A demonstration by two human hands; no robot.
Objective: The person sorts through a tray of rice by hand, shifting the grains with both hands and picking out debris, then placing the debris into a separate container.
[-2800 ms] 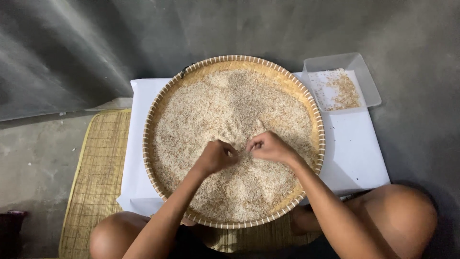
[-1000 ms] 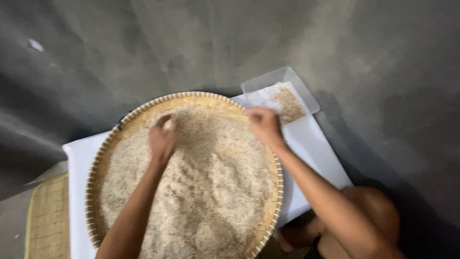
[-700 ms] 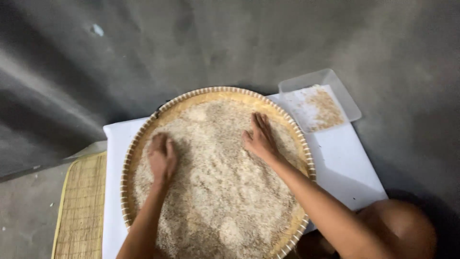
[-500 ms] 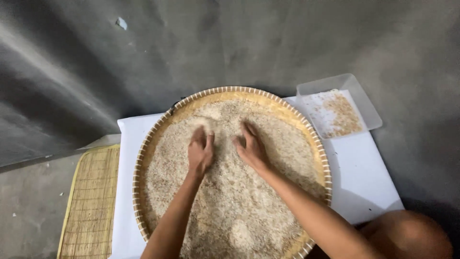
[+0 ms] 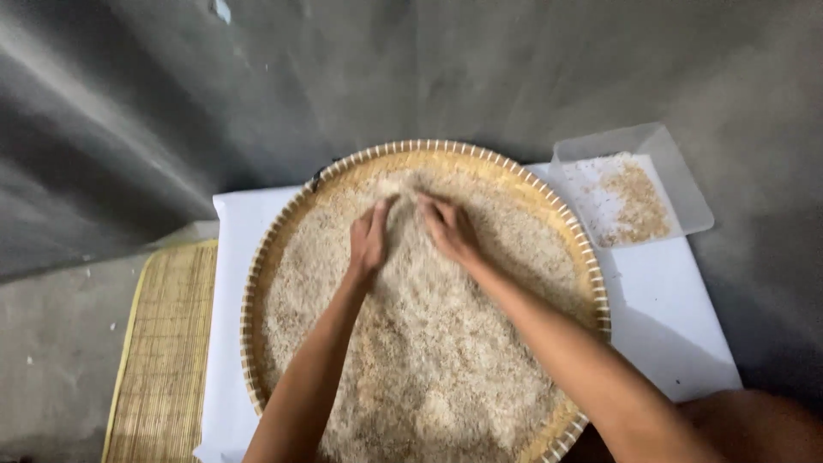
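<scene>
A big round woven bamboo tray [image 5: 590, 266] lies in front of me, filled with pale rice grains [image 5: 446, 360]. My left hand [image 5: 369, 238] rests flat on the grain near the tray's far middle, fingers apart and pointing away. My right hand [image 5: 449, 226] lies right beside it, also spread flat on the rice, fingers toward the far rim. The two hands nearly touch, with a small mound of grain between their fingertips. Neither hand grips anything that I can see.
The tray sits on a white sheet [image 5: 669, 326]. At the far right stands a clear shallow plastic tray [image 5: 677, 163] holding a patch of brownish husks [image 5: 639, 201]. A woven straw mat [image 5: 163, 343] lies at the left. A grey concrete floor surrounds everything; my knee [image 5: 754, 424] shows at lower right.
My hands went from pinching at the tray's middle out to the far rim, spread wide apart, then swept together; they now lie side by side on the rice.
</scene>
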